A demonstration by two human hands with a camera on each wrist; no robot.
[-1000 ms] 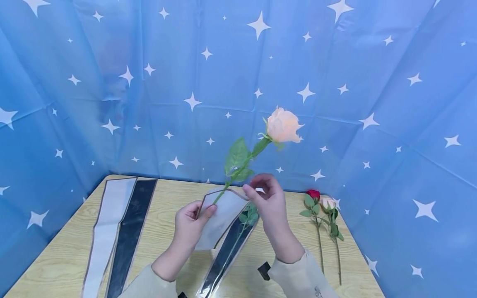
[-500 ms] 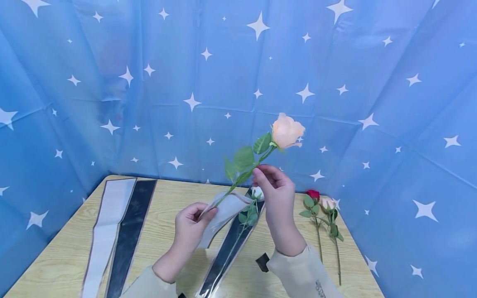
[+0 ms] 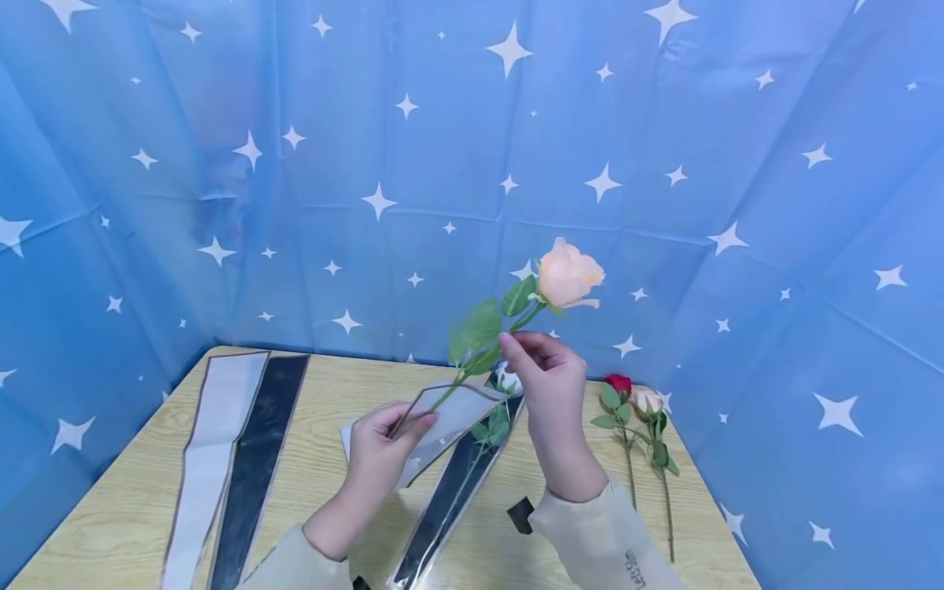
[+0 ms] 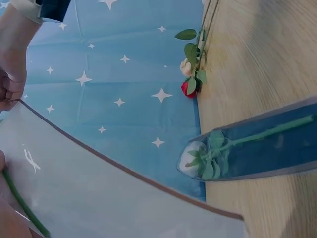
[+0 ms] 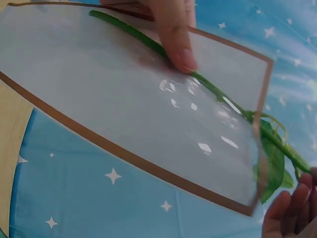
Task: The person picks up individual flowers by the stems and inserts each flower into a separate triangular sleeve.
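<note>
A peach rose (image 3: 569, 277) with green leaves is held up over the table, tilted to the right. My right hand (image 3: 549, 410) pinches its stem just below the bloom, among the leaves. Lower down, my left hand (image 3: 382, 459) pinches the stem together with a white, brown-edged flower sleeve (image 3: 446, 426). In the right wrist view the green stem (image 5: 133, 39) runs along the sleeve under glare, with the thumb (image 5: 181, 52) pressing on it and the leaves beyond the sleeve's edge. Below lies a dark-backed sleeve (image 3: 456, 500) holding a white rose (image 3: 507, 378).
A white sleeve (image 3: 221, 426) and a dark sleeve (image 3: 274, 426) lie at the table's left. A red rose (image 3: 618, 383) and a pale rose (image 3: 649, 401) lie at the right. Behind the wooden table (image 3: 96, 500) hangs a blue star-patterned curtain (image 3: 442, 147).
My right hand has moved from the sleeve's upper edge up onto the rose stem. The peach rose has come down slightly, and the sleeve in my left hand has shifted.
</note>
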